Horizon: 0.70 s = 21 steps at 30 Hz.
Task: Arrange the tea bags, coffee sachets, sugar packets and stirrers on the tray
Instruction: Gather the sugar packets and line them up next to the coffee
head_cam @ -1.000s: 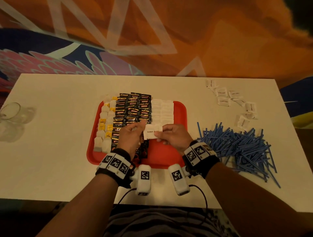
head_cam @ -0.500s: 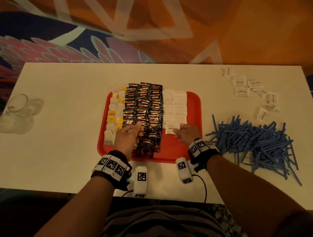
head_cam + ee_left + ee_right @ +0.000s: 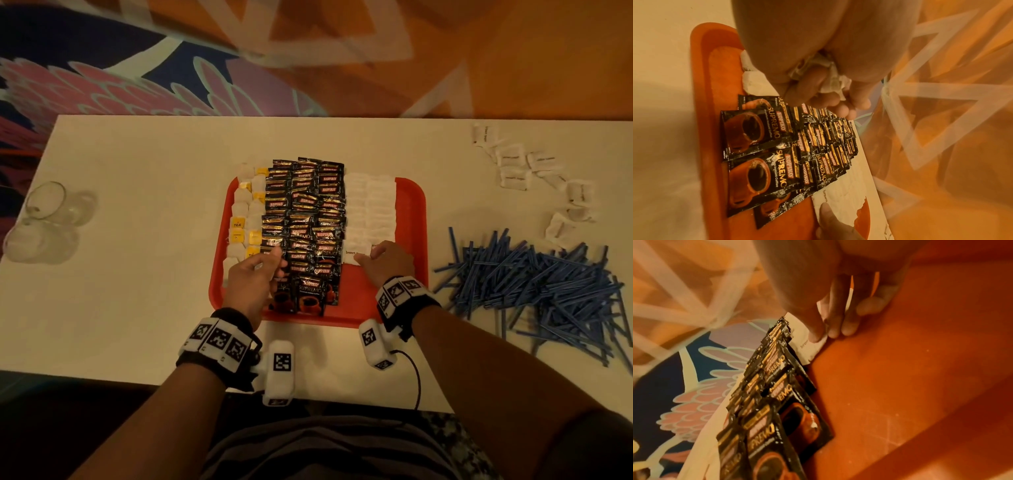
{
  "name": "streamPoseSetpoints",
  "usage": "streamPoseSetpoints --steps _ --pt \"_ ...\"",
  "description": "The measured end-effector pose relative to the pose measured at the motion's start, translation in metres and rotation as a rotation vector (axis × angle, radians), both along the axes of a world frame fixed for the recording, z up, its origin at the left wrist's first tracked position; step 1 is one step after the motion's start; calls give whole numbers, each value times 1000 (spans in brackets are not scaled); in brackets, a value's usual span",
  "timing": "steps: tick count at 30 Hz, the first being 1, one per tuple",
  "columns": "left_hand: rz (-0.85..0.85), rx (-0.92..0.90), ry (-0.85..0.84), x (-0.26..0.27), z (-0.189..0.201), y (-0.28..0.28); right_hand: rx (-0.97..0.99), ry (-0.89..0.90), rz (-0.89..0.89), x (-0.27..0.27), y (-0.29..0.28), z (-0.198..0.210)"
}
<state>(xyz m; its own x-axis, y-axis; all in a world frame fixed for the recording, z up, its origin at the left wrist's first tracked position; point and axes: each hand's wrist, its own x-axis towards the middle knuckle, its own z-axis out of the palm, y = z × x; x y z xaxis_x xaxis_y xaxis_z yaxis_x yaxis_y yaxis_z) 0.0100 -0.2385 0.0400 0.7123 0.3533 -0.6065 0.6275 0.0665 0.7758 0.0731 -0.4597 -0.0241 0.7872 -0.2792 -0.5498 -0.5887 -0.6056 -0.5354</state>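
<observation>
A red tray [image 3: 419,240] carries a column of tea bags [image 3: 245,212] on its left, black coffee sachets [image 3: 308,222] in the middle and white sugar packets [image 3: 371,209] on the right. My right hand [image 3: 387,262] holds a "brown sugar" packet [image 3: 354,255] down at the near end of the sugar column. In the right wrist view its thumb presses on the packet [image 3: 807,347] and its fingers curl at the packet's edge. My left hand [image 3: 255,277] hovers over the coffee sachets' left edge, its fingers curled round a bunch of crumpled white packets [image 3: 830,78].
Loose sugar packets [image 3: 513,168] lie scattered at the far right of the white table. A heap of blue stirrers [image 3: 534,284] lies right of the tray. Clear glasses [image 3: 44,205] stand near the left edge. The tray's near right floor [image 3: 359,294] is bare.
Both hands held the brown sugar packet above the tray's near part. The right hand then laid it at the sugar column's near end; the left let go and stayed over the coffee sachets.
</observation>
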Motion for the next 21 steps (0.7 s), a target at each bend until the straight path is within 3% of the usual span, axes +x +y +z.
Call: streamPoseSetpoints --steps 3,7,10,15,21 --pt "3 -2 3 1 -1 0 -36 -65 20 -2 -3 -1" --pt "6 -1 13 1 -1 -1 4 -222 231 -1 -1 -9" --pt "10 -40 29 1 -1 -3 14 -227 330 -3 -1 -15" --pt "-10 -135 78 5 3 -13 116 -237 251 -2 -7 -7" --pt "-11 -354 52 18 14 -46 323 -294 167 -8 -12 36"
